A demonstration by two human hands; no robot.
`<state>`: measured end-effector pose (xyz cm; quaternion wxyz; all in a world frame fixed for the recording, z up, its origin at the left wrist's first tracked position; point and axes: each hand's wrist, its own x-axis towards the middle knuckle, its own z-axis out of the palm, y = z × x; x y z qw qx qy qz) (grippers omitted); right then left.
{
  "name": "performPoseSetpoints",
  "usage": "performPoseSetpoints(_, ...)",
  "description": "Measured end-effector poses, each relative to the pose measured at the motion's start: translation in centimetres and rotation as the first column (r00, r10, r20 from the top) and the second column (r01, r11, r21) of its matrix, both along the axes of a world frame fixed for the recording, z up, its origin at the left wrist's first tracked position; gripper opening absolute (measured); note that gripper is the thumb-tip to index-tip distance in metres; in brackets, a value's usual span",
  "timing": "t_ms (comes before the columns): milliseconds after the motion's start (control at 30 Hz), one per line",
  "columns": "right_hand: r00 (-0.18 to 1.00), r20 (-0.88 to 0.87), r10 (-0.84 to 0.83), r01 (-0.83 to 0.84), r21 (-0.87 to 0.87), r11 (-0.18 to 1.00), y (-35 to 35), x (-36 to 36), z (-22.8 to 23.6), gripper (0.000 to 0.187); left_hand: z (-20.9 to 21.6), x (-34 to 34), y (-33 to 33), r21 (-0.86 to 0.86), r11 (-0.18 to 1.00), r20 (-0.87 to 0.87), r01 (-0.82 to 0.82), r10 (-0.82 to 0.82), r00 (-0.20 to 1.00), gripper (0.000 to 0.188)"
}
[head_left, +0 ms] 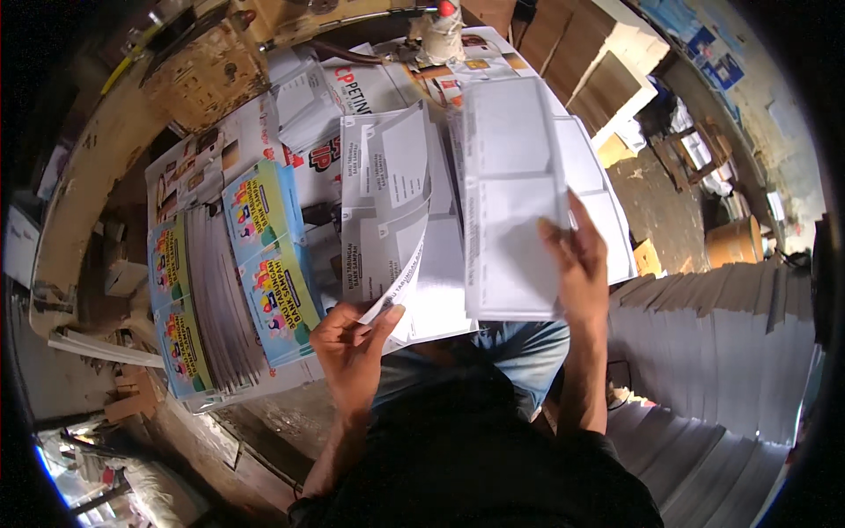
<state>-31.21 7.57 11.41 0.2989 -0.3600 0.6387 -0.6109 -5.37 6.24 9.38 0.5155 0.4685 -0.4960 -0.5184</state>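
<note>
My left hand pinches the near corner of a grey-and-white printed sheet, and that corner curls upward. The sheet lies on a pile in the middle of the table. To its right, my right hand grips the right edge of a long white printed sheet, thumb on top and fingers largely hidden. Whether that is one sheet or several I cannot tell. More white paper with boxed panels lies beyond the right hand. Left of the pile are colourful blue-and-yellow printed covers and a fanned stack of sheets.
Printed posters cover the tabletop. A wrapped container with a red tip stands at the far edge, near loose white slips. Tall paper stacks rise at the right, below a cardboard roll. Wooden furniture borders the far left.
</note>
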Motion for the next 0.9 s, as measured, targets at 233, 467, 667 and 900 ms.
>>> performPoseSetpoints(233, 0.943, 0.085, 0.323, -0.320, -0.038, 0.946, -1.3, 6.0, -5.8, 0.056, 1.6, 1.6, -1.1, 0.054, 0.898, -0.094, 0.436, -0.430, 0.898, 0.038)
performPoseSetpoints(467, 0.965, 0.206, 0.164, -0.205, 0.191, 0.960, -2.1, 5.4, -4.1, 0.057, 1.7, 11.0, -3.6, -0.062, 0.919, 0.911, 0.388, -0.107, 0.399, 0.101)
performPoseSetpoints(667, 0.969, 0.079, 0.235, -0.246, 0.188, 0.951, -2.7, 6.6, -2.5, 0.062, 2.1, 13.4, -3.2, 0.020, 0.933, 0.794, 0.360, -0.233, 0.561, 0.075)
performPoseSetpoints(900, 0.952, 0.077, 0.295, -0.293, -0.040, 0.955, -3.2, 8.5, -1.6, 0.049, 0.3, 14.9, -1.3, 0.077, 0.987, 0.477, -0.140, 0.087, 0.874, 0.028)
